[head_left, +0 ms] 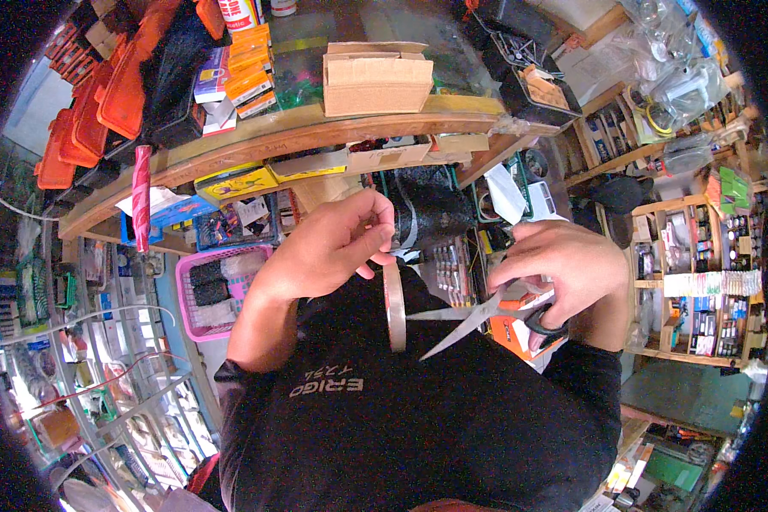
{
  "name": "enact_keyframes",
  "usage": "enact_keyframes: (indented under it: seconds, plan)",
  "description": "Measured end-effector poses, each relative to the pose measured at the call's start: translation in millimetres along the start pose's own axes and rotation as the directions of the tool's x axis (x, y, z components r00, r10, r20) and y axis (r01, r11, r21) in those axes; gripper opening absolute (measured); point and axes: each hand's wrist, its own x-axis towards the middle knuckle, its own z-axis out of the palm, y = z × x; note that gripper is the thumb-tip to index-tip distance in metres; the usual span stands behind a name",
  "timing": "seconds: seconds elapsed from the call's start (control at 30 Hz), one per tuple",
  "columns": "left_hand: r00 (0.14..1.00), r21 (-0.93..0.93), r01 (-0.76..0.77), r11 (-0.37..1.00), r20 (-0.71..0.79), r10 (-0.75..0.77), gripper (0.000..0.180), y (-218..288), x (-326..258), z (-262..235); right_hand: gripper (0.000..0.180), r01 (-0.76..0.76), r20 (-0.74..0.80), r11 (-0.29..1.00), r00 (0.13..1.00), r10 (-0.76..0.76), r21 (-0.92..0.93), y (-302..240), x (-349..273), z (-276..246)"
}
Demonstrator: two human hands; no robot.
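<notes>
1. Left hand: thumb and fingertips pinched close, holding the top of a roll of tape. Palm faces inward, wrist bent.
2. Tape position: hangs edge-on below my left fingertips, in front of my black shirt, between my two hands. Pale, narrow band, seen as a thin upright loop.
3. Right hand: wrapped on scissors; thumb at the dark handle, fingers curled over the top. Exact finger placement in the loops: can't tell, partly hidden.
4. Scissors: blades spread in a V, tips pointing left toward the tape. Upper tip is just beside the roll's right side; lower tip sits a bit under it, over the shirt. Whether the upper blade touches the tape: can't tell from this angle.
5. Ahead of me: counter with wooden edge. On it, a cardboard box, a stack of small orange boxes, and at the right a black tray of metal parts.
6. Left side: pink basket with dark and pale packs inside, below the counter edge; red twisted wrapped stick upright nearby; orange bins farther up.
7. Right side: wooden shelves packed with small goods. Orange-and-white box partly hidden behind the scissors handle.
</notes>
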Motion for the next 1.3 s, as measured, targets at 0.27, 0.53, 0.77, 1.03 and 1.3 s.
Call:
enact_keyframes:
  seconds: [0.27, 0.53, 0.77, 1.03, 1.3]
  plan:
    - [0.999, -0.045, 0.022, 0.999, -0.029, -0.023, 0.011, -6, 1, -4, 0.053, -0.069, -0.171, 0.993, 0.982, 0.086, 0.099, 21, -5, 1]
    - [0.994, -0.151, -0.024, 0.988, -0.107, 0.008, 0.011, -25, -3, -6, 0.033, -0.417, -0.556, 0.808, 0.587, 0.588, 0.415, 63, 9, 8]
    - [0.977, -0.199, -0.147, 0.969, -0.182, 0.111, 0.01, -44, -10, -12, 0.043, -0.574, -0.683, 0.769, 0.443, 0.581, 0.282, 111, 61, -19]
    - [0.953, -0.189, -0.188, 0.964, -0.274, 0.132, 0.009, -44, -21, -9, 0.031, -0.67, -0.616, 0.705, 0.46, 0.64, 0.232, 155, 106, -55]
    - [0.923, -0.077, -0.221, 0.972, -0.339, 0.183, 0.009, -43, -18, 1, 0.027, -0.715, -0.696, 0.695, 0.46, 0.552, 0.079, 183, 119, -62]
